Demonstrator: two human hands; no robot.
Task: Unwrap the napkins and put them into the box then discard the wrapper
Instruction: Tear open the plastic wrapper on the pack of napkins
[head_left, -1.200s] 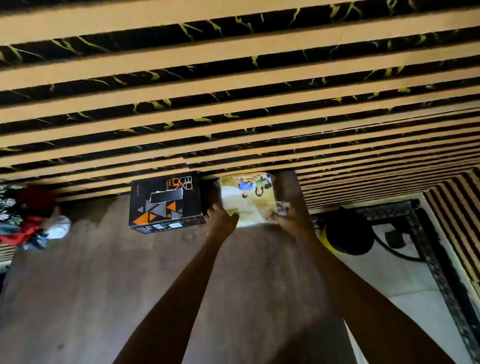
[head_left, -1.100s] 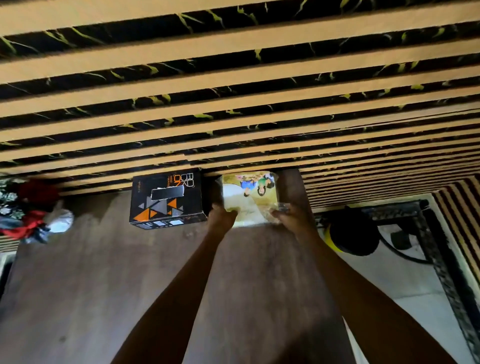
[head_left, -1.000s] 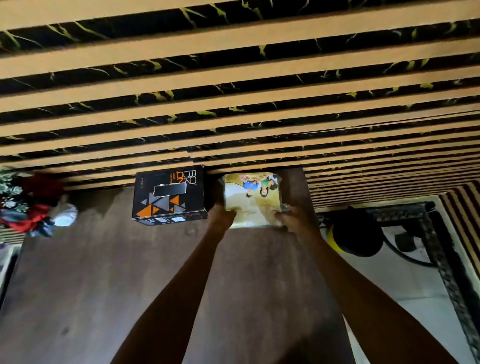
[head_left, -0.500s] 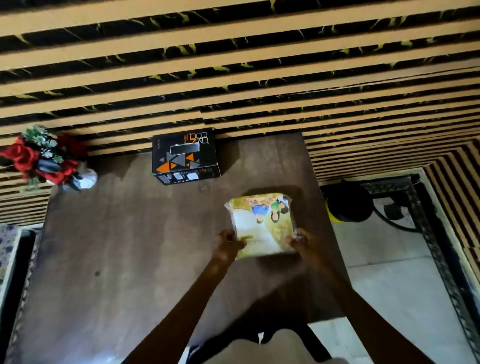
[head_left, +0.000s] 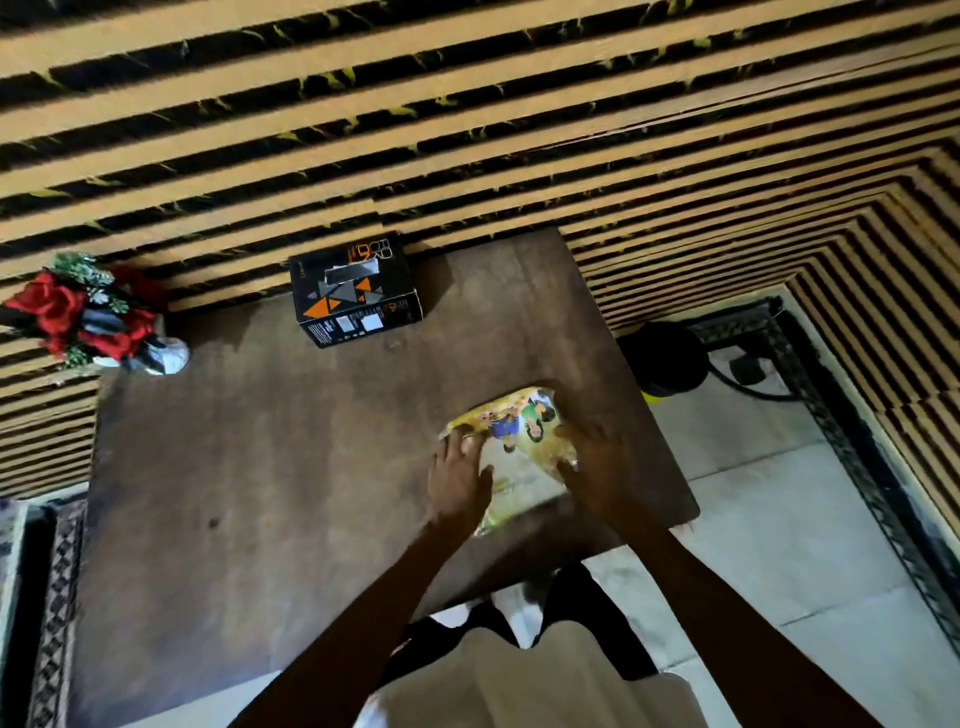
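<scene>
A wrapped napkin pack (head_left: 519, 457), yellow with a cartoon print, lies on the brown table (head_left: 260, 467) near its right front corner. My left hand (head_left: 457, 480) grips the pack's left side and my right hand (head_left: 592, 467) grips its right side. The wrapper is still closed around the napkins. A black box (head_left: 356, 291) with orange and grey triangles stands at the table's back edge against the wall, about two hand-lengths beyond the pack.
A bunch of red flowers in a white vase (head_left: 88, 317) stands at the table's back left corner. A black and yellow round object (head_left: 665, 358) sits on the white tile floor right of the table. A striped wall rises behind.
Both hands have drawn the napkin pack from beside the box toward the table's front right. The view has tilted down, so the table's front edge and my lap now show.
</scene>
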